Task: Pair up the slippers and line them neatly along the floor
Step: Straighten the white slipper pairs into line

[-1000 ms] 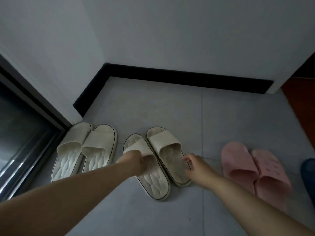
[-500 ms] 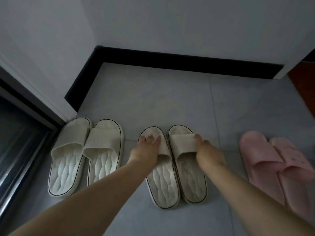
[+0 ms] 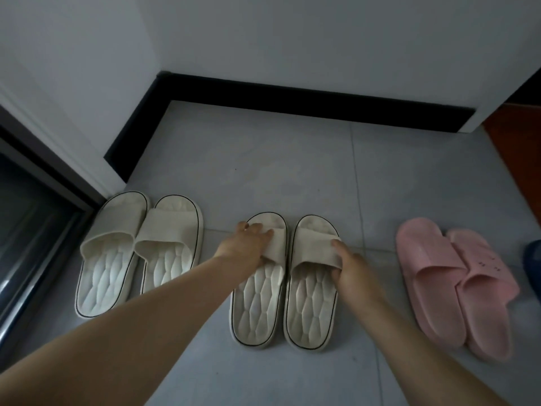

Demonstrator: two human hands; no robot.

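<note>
Two cream slippers lie side by side in the middle of the grey floor, toes toward the wall. My left hand (image 3: 248,244) rests on the strap of the left middle slipper (image 3: 257,306), fingers spread over it. My right hand (image 3: 348,266) grips the outer edge of the strap of the right middle slipper (image 3: 310,306). A second cream pair (image 3: 137,253) sits together at the left by the door frame. A pink pair (image 3: 450,285) lies at the right, its two slippers overlapping and angled.
A black skirting board (image 3: 292,98) runs along the white wall behind. A dark door frame and glass (image 3: 32,218) stand at the left. A dark blue object (image 3: 534,259) shows at the right edge. Reddish wood flooring (image 3: 518,136) begins at the far right.
The middle cream pair has been turned from a slant to straight, toes toward the wall, and sits parallel. Both hands have shifted onto the straps.
</note>
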